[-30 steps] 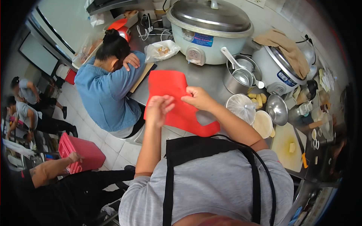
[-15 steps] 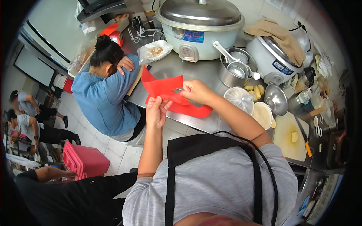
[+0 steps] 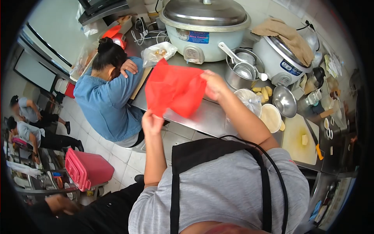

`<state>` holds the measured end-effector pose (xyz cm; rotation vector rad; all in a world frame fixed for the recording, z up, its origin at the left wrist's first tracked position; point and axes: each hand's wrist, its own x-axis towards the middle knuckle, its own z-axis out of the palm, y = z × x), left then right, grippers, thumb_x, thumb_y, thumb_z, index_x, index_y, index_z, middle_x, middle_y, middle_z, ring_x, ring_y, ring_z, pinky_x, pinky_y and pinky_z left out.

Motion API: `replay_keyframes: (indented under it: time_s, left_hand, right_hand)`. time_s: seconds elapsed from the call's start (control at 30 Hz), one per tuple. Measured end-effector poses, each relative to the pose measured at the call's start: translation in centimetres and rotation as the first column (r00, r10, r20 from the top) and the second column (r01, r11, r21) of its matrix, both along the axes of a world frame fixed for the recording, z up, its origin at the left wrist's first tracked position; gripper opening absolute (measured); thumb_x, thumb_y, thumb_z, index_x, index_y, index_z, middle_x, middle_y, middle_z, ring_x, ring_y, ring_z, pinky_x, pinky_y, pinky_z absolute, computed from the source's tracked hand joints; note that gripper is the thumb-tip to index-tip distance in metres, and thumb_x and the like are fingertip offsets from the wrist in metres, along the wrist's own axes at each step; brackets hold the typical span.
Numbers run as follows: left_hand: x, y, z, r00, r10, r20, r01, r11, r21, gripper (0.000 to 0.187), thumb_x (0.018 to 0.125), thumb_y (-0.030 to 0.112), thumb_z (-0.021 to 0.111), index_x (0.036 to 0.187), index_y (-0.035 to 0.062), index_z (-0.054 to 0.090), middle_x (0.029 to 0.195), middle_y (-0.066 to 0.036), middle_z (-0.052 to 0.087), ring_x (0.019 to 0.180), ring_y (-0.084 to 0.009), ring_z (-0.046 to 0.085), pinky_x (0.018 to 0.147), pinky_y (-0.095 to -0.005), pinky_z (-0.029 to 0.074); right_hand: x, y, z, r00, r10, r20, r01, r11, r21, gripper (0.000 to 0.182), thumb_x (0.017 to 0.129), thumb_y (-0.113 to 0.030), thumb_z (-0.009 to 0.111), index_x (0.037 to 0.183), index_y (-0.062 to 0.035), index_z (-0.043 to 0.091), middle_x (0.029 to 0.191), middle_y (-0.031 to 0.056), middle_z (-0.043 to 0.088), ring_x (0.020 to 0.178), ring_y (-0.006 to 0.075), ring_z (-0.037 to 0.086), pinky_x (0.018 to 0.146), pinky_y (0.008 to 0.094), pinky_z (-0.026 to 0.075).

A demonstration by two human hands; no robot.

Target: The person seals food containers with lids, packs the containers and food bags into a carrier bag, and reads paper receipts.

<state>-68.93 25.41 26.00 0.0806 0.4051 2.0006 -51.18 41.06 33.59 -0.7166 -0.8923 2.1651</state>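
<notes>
A piece of thin red cloth [image 3: 175,87] is stretched between my two hands above the edge of the steel counter, slightly blurred by motion. My left hand [image 3: 152,123] pinches its lower left corner. At the upper right corner, my right hand [image 3: 213,85] grips the edge with fingers closed. The cloth is spread fairly flat and hides part of the counter behind it.
A person in a blue top [image 3: 109,101] leans on the counter at left. Behind stand a large rice cooker [image 3: 206,39], a pot with ladles [image 3: 243,70] and a smaller cooker [image 3: 280,58]. A knife [image 3: 313,136] lies on the cutting board [image 3: 298,146].
The red cloth was folded and twisted; now it is spread out. My hands have moved apart, the left one down and left, the right one slightly right and up.
</notes>
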Motion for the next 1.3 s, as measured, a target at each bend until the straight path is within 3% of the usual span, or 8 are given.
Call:
replay_keyframes:
  time_s: [0.13, 0.23, 0.57, 0.77, 0.87, 0.97, 1.07, 1.3]
  left_hand:
    - [-1.8, -2.4, -0.5, 0.999, 0.038, -0.026, -0.038, 0.999, -0.029, 0.012, 0.079, 0.003, 0.044, 0.091, 0.0023, 0.044, 0.085, -0.011, 0.054, 0.078, -0.0184, 0.053, 0.071, -0.0277, 0.043]
    - [-1.5, -3.8, 0.6, 0.0, -0.087, -0.996, -0.643, 0.763, -0.067, 0.011, 0.077, -0.003, 0.046, 0.085, 0.0037, 0.042, 0.071, -0.001, 0.045, 0.061, -0.0074, 0.043, 0.058, -0.0179, 0.037]
    - [6.5, 1.0, 12.2, -0.663, -0.252, -0.705, -0.618, 0.716, 0.325, 0.078, 0.053, 0.027, 0.069, 0.116, -0.0017, 0.033, 0.115, -0.02, 0.034, 0.108, -0.0351, 0.032, 0.089, -0.0423, 0.025]
    - [-0.3, 4.0, 8.2, 0.264, 0.063, -0.963, -0.493, 0.867, -0.078, 0.017, 0.068, -0.007, 0.046, 0.083, 0.0005, 0.049, 0.069, -0.008, 0.053, 0.064, -0.0169, 0.053, 0.06, -0.0235, 0.043]
    - [1.9, 2.8, 9.5, -0.126, 0.15, -0.981, -0.64, 0.743, 0.195, 0.013, 0.07, -0.004, 0.05, 0.082, 0.0012, 0.048, 0.071, -0.006, 0.053, 0.065, -0.0116, 0.052, 0.06, -0.0221, 0.042]
    - [1.6, 2.4, 8.6, -0.228, 0.009, -0.974, -0.685, 0.709, 0.167, 0.02, 0.065, 0.0, 0.057, 0.083, 0.0017, 0.048, 0.071, -0.009, 0.054, 0.063, -0.0194, 0.054, 0.058, -0.0259, 0.042]
    - [1.3, 2.0, 6.0, -0.302, -0.31, -0.902, -0.733, 0.68, 0.012, 0.021, 0.062, 0.0, 0.056, 0.081, 0.003, 0.048, 0.074, -0.014, 0.053, 0.066, -0.0305, 0.053, 0.059, -0.0321, 0.042]
    - [-8.2, 0.2, 1.0, 0.358, 0.128, -0.925, -0.713, 0.677, -0.183, 0.016, 0.069, -0.008, 0.046, 0.081, 0.0019, 0.047, 0.078, -0.008, 0.054, 0.069, -0.0205, 0.053, 0.065, -0.0293, 0.045]
  right_hand:
    - [1.8, 2.2, 0.7, 0.993, 0.011, -0.121, -0.025, 0.993, -0.114, 0.014, 0.082, -0.01, 0.042, 0.088, 0.0006, 0.048, 0.086, 0.0146, 0.056, 0.077, 0.0231, 0.056, 0.072, 0.0354, 0.047]
    - [3.7, 3.6, 1.6, 0.984, 0.162, -0.072, -0.161, 0.987, 0.023, 0.013, 0.082, -0.012, 0.043, 0.087, -0.0013, 0.05, 0.083, 0.0103, 0.056, 0.077, 0.0186, 0.056, 0.07, 0.0315, 0.047]
    - [-1.5, -1.0, 6.0, 0.889, 0.272, 0.368, -0.453, 0.63, 0.631, 0.024, 0.072, -0.023, 0.06, 0.083, -0.0027, 0.054, 0.072, 0.003, 0.056, 0.069, 0.0101, 0.054, 0.058, 0.0233, 0.043]
    - [-1.8, -2.3, 4.2, 0.525, -0.572, 0.63, -0.727, 0.083, 0.681, 0.02, 0.065, -0.017, 0.056, 0.08, -0.006, 0.046, 0.071, 0.0136, 0.057, 0.064, 0.0283, 0.057, 0.057, 0.0363, 0.046]
    - [-2.0, 2.1, 0.0, 0.509, -0.829, 0.231, -0.497, -0.064, 0.866, 0.019, 0.067, -0.003, 0.048, 0.085, -0.0062, 0.046, 0.077, 0.0145, 0.052, 0.067, 0.0305, 0.054, 0.061, 0.0383, 0.046]
    - [-1.2, 5.5, -1.3, 0.607, -0.794, 0.02, -0.058, -0.019, 0.998, 0.025, 0.068, 0.006, 0.043, 0.09, -0.0052, 0.047, 0.078, 0.0144, 0.053, 0.067, 0.0278, 0.055, 0.06, 0.0365, 0.046]
    - [-0.5, 4.1, 0.8, 0.994, -0.104, 0.032, 0.1, 0.988, 0.12, 0.029, 0.071, 0.008, 0.04, 0.096, -0.0031, 0.046, 0.084, 0.0126, 0.055, 0.073, 0.0226, 0.056, 0.061, 0.0344, 0.047]
    - [3.8, 0.7, 1.4, 0.59, 0.486, 0.645, -0.798, 0.47, 0.377, 0.036, 0.07, 0.001, 0.048, 0.106, -0.001, 0.044, 0.098, 0.0107, 0.053, 0.085, 0.0173, 0.053, 0.073, 0.0275, 0.043]
